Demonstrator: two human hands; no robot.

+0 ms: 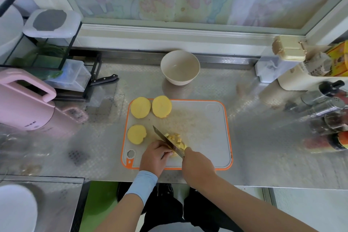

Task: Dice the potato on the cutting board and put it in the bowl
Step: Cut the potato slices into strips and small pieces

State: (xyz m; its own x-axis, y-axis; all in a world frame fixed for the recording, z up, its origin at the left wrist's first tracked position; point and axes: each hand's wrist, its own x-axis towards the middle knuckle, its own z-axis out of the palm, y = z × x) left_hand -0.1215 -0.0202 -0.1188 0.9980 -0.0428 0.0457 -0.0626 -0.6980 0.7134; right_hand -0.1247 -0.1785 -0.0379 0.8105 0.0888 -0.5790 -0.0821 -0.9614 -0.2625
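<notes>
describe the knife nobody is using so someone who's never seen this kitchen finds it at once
From the orange-rimmed cutting board, look up and left across the steel counter to the black rack. The spare knife lies at the rack's foot, its black handle pointing right towards the bowl. Unlike the chopping knife in the right hand, no hand touches it.

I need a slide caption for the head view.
Right hand dices potato with a knife on the board, left hand holding it; three slices and an empty bowl wait.
</notes>
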